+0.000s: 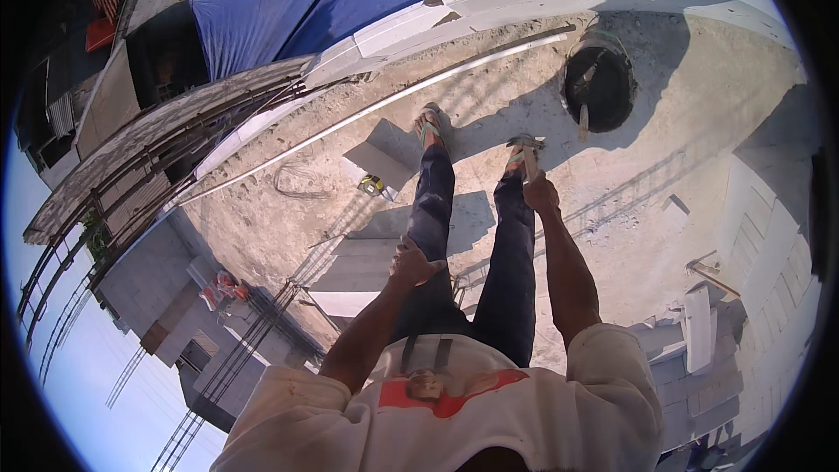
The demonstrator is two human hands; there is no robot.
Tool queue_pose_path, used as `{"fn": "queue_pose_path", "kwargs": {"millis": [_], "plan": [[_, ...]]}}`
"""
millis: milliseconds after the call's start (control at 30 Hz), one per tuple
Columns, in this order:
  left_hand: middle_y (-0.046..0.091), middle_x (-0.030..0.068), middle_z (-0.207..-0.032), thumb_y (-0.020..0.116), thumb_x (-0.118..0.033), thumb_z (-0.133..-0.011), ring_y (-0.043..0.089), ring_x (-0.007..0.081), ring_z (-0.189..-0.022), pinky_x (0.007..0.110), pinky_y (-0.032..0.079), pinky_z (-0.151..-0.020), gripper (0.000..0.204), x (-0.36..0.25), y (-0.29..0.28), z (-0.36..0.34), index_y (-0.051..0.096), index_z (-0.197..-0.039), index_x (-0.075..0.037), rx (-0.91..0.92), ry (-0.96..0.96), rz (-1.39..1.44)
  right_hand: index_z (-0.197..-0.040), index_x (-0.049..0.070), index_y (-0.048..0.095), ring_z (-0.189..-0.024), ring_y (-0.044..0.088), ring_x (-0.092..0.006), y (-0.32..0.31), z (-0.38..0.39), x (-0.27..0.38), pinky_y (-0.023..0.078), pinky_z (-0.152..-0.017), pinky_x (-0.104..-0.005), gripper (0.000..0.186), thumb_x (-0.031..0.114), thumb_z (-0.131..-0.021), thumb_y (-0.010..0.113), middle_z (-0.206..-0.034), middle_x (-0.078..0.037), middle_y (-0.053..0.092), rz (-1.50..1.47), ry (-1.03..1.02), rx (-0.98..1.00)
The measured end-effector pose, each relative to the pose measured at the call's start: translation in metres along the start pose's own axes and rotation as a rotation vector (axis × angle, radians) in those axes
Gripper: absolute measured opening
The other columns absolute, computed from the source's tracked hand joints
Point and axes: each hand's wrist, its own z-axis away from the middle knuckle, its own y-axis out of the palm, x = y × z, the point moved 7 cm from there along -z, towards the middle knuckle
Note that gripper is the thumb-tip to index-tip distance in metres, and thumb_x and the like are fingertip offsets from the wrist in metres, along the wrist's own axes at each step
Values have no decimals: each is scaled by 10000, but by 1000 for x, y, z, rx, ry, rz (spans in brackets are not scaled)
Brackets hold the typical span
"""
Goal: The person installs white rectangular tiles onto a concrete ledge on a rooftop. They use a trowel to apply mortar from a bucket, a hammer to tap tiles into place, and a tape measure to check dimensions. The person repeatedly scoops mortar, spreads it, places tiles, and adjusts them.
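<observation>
My right hand (541, 195) is closed round the pale handle of a hammer (530, 157), its head close over my right foot. The head's exact shape is hard to make out. My left hand (416, 264) lies on my left leg near the knee, fingers apart, holding nothing. Beyond my right foot, a round bucket (572, 70) has a dark inside, and a light-coloured handle (584, 119) sticks out over its near rim. A yellow and black tape measure (371, 185) sits at the edge of a flat grey block (382, 157), left of my left foot.
A long white pole (384, 107) lies across the rough concrete floor, before a low white block wall (542, 2). Grey blocks (363, 267) are stacked left of my legs, more blocks (699, 376) at lower right. Rebar (105, 183) runs along the left edge; a blue tarp (280, 0) hangs beyond.
</observation>
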Motion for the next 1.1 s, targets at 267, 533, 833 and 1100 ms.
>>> {"fn": "queue_pose_path", "kwargs": {"millis": [267, 533, 833, 1100], "plan": [[428, 307, -1524, 861, -522, -773, 474, 465, -1405, 557, 398, -1160, 1188, 8, 89, -35, 219, -1567, 86, -135, -182, -25, -1342, 21, 611, -1261, 585, -483, 20, -59, 19, 479, -1061, -570, 481, 326, -977, 683, -1370, -268, 585, -384, -392, -234], [470, 298, -1439, 848, -476, -753, 483, 484, -1368, 577, 401, -1132, 1044, 2, 85, -55, 331, -1513, 19, -210, -227, -19, -1159, 47, 718, -1218, 600, -352, -170, -180, -42, 495, -940, -570, 487, 482, -948, 657, -1224, -177, 660, 155, 97, -650], [517, 279, -1359, 842, -477, -754, 544, 458, -1278, 563, 440, -1074, 1024, 8, 96, -53, 354, -1491, 39, -258, -207, -51, -996, -7, 724, -995, 749, -386, -178, -196, -39, 592, -825, -489, 313, 262, -962, 567, -1066, -266, 733, -329, 134, 89], [483, 301, -1417, 840, -482, -759, 472, 485, -1369, 577, 385, -1143, 1020, 0, 88, -59, 350, -1504, 12, -199, -208, -16, -989, 27, 672, -885, 762, -419, -228, -222, -96, 617, -772, -528, 207, 188, -1007, 542, -954, -260, 749, 368, 22, -636]]}}
